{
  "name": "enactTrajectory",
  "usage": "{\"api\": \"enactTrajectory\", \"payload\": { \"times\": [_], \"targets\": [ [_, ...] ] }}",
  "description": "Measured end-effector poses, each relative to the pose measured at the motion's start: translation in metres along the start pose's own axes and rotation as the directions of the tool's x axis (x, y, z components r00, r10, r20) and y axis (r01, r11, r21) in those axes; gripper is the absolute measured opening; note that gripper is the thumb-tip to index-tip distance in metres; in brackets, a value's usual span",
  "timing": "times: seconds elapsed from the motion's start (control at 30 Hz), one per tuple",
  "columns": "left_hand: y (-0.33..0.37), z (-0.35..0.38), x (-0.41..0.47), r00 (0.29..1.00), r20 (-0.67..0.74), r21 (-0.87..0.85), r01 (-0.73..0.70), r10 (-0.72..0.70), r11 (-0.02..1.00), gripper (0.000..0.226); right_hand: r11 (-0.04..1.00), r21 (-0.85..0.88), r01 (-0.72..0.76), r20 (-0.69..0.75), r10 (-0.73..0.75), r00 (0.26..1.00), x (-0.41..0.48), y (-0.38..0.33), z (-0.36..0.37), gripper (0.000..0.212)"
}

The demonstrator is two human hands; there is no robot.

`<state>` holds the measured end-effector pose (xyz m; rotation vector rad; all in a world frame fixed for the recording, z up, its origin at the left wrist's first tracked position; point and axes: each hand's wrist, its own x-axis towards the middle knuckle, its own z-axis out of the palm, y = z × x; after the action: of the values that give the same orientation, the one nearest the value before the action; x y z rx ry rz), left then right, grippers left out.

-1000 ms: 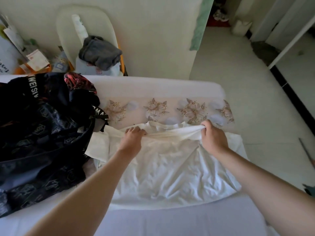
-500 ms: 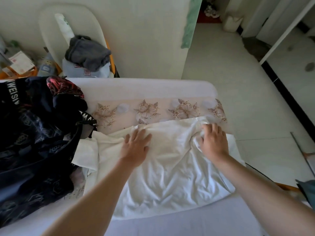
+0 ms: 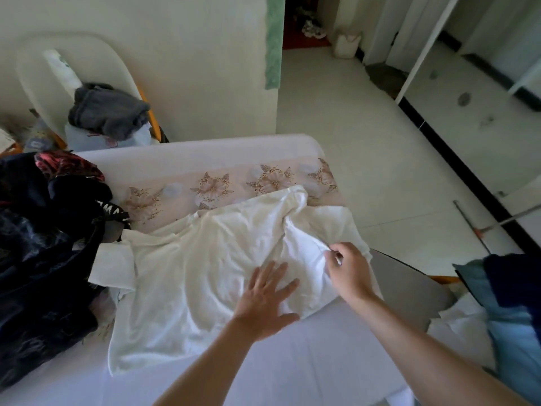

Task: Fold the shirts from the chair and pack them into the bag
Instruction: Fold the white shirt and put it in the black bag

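A white shirt (image 3: 205,268) lies spread and wrinkled on the bed (image 3: 292,361), its collar toward the far edge. My left hand (image 3: 265,300) presses flat on the shirt's lower right part, fingers straight. My right hand (image 3: 349,269) pinches a fold of the shirt's right side between thumb and fingers. A dark patterned bag (image 3: 38,259) stands open at the left, with dark clothing inside. The white chair (image 3: 73,92) behind the bed carries a grey garment (image 3: 108,111) on a pale blue one.
The bed has a flowered band (image 3: 234,183) along its far edge. Blue and dark fabric (image 3: 509,312) lies at the right, beside a grey surface (image 3: 409,282). Tiled floor (image 3: 366,142) stretches beyond the bed, with a mop handle (image 3: 468,224) on it.
Both hands slid from the shirt's collar end down toward me. My left hand flattened on the cloth. My right hand let go of the top edge and took a fold at the right side.
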<state>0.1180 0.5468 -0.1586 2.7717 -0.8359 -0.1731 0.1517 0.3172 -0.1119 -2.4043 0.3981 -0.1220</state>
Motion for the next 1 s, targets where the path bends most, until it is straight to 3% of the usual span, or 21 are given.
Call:
{"api": "enactTrajectory", "payload": {
  "times": [0.07, 0.17, 0.27, 0.33, 0.4, 0.47, 0.5, 0.53, 0.6, 0.67, 0.77, 0.87, 0.93, 1.0],
  "targets": [
    [0.004, 0.003, -0.006, 0.998, -0.035, -0.049, -0.057, 0.055, 0.997, 0.057, 0.98, 0.157, -0.124, 0.028, 0.122, 0.992, -0.002, -0.006, -0.01, 0.017],
    [0.01, -0.003, -0.008, 0.965, -0.221, -0.125, -0.17, 0.14, 0.977, 0.032, 0.974, 0.133, -0.182, 0.005, 0.183, 0.983, -0.011, -0.006, -0.023, 0.017],
    [0.027, -0.008, -0.015, 0.95, -0.226, -0.249, -0.269, 0.214, 0.93, 0.024, 0.959, -0.223, -0.172, 0.0, 0.176, 0.984, -0.024, 0.008, -0.028, 0.03],
    [0.037, -0.01, -0.023, 0.976, -0.092, -0.33, -0.216, 0.196, 0.919, 0.034, 0.835, -0.54, -0.11, 0.019, 0.143, 0.99, -0.032, 0.026, -0.025, 0.032],
    [0.038, -0.008, -0.025, 0.964, -0.181, -0.269, -0.237, 0.193, 0.934, 0.034, 0.738, -0.675, -0.01, 0.072, 0.08, 0.994, -0.037, 0.039, -0.02, 0.034],
    [0.031, -0.01, -0.02, 0.933, -0.342, -0.253, -0.205, 0.111, 0.946, 0.033, 0.772, -0.613, 0.167, 0.154, -0.09, 0.984, -0.038, 0.038, -0.018, 0.053],
    [0.027, -0.013, -0.017, 0.936, -0.351, -0.239, -0.124, 0.033, 0.963, 0.037, 0.763, -0.577, 0.291, 0.217, -0.2, 0.955, -0.039, 0.035, -0.016, 0.062],
    [0.022, -0.015, -0.015, 0.955, -0.294, -0.186, -0.025, -0.032, 0.982, 0.043, 0.734, -0.54, 0.412, 0.302, -0.288, 0.909, -0.04, 0.029, -0.016, 0.067],
    [0.008, -0.011, -0.023, 0.994, 0.003, -0.035, 0.112, -0.112, 0.993, 0.066, 0.69, -0.443, 0.573, 0.427, -0.399, 0.811, -0.044, 0.027, -0.012, 0.065],
    [-0.002, -0.008, -0.035, 0.969, 0.226, 0.006, 0.103, -0.102, 0.995, 0.086, 0.708, -0.418, 0.569, 0.474, -0.364, 0.802, -0.047, 0.033, -0.013, 0.056],
    [-0.009, -0.016, -0.04, 0.967, 0.252, -0.006, 0.034, -0.031, 0.999, 0.093, 0.758, -0.413, 0.504, 0.373, -0.364, 0.853, -0.045, 0.044, -0.016, 0.031],
    [-0.017, -0.022, -0.029, 0.997, 0.077, -0.049, 0.009, -0.005, 0.999, 0.07, 0.762, -0.414, 0.498, 0.285, -0.411, 0.866, -0.031, 0.031, -0.016, 0.007],
    [-0.028, -0.03, -0.013, 0.992, -0.062, -0.097, 0.102, -0.108, 0.99, 0.05, 0.787, -0.413, 0.459, 0.253, -0.385, 0.887, -0.016, 0.018, -0.012, 0.006],
    [-0.044, -0.046, 0.005, 0.958, -0.105, -0.152, 0.251, -0.268, 0.956, 0.042, 0.834, -0.398, 0.382, 0.237, -0.309, 0.921, 0.001, 0.002, -0.006, 0.006]
  ]
}}
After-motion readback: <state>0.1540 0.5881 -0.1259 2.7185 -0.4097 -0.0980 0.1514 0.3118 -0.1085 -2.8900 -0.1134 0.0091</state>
